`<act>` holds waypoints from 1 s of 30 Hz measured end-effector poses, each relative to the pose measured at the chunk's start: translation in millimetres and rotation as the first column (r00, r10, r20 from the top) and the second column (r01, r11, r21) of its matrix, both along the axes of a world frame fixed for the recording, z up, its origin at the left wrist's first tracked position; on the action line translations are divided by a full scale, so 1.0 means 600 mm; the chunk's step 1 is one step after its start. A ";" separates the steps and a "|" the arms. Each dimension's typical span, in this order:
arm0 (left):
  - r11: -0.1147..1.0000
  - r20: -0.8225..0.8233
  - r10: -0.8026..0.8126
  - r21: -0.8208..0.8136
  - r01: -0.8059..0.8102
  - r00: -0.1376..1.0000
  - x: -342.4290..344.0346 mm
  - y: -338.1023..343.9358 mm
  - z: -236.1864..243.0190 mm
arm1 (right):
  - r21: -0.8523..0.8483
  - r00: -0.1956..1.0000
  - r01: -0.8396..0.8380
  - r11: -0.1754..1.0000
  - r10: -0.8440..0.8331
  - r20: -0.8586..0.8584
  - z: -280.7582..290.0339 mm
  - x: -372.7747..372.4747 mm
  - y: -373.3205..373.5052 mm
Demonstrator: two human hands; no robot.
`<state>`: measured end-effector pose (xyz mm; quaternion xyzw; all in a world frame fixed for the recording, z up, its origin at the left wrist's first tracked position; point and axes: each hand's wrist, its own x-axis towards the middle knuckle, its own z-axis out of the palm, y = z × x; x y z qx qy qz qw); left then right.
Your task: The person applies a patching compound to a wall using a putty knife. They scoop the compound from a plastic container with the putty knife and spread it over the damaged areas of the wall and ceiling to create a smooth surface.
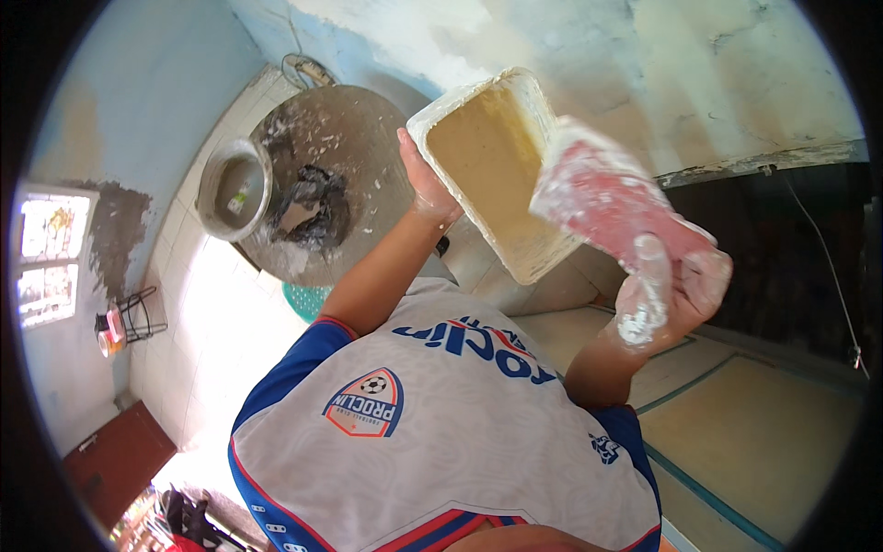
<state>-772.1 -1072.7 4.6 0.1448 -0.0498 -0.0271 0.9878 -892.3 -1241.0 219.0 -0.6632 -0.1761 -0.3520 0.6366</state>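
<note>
My left hand grips the left side of a white, putty-smeared rectangular tub, which is tilted so its inside shows. A smooth beige paste lies in it. At the tub's right edge, my right hand is closed on a red flat putty spreader coated with white paste. The spreader's blade overlaps the rim in this view; whether it touches the tub I cannot tell. White smears cover the right thumb and wrist.
To the left stands a round grey table with a metal pot and a crumpled black plastic bag. A patchy wall rises ahead, above a dark opening with a hanging cable. A green stool is partly under the table.
</note>
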 end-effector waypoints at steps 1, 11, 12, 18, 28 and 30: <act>0.999 0.003 0.046 0.024 -0.046 0.999 -0.020 0.005 -0.001 | 0.023 0.999 0.030 0.999 -0.029 -0.043 -0.009 -0.014 0.015; 0.956 -0.165 0.284 0.127 -0.265 0.944 -0.172 0.124 0.023 | -0.465 0.999 0.002 0.885 -0.026 -0.046 -0.089 -0.111 0.094; 0.954 -0.169 0.290 0.131 -0.270 0.942 -0.178 0.134 0.021 | -0.453 0.998 0.032 0.891 -0.056 -0.040 -0.089 -0.126 0.095; 0.928 -0.195 0.356 0.191 -0.320 0.914 -0.187 0.170 0.025 | -0.408 0.986 0.129 0.904 -0.162 -0.047 -0.091 -0.169 0.073; 0.968 -0.227 0.207 0.192 -0.165 0.952 -0.135 0.204 0.053 | -0.554 0.958 0.286 0.782 -0.250 0.141 -0.087 -0.104 0.074; 0.976 -0.231 0.156 0.184 -0.115 0.960 -0.120 0.208 0.052 | -0.520 0.965 0.251 0.816 -0.254 0.066 -0.107 -0.098 0.071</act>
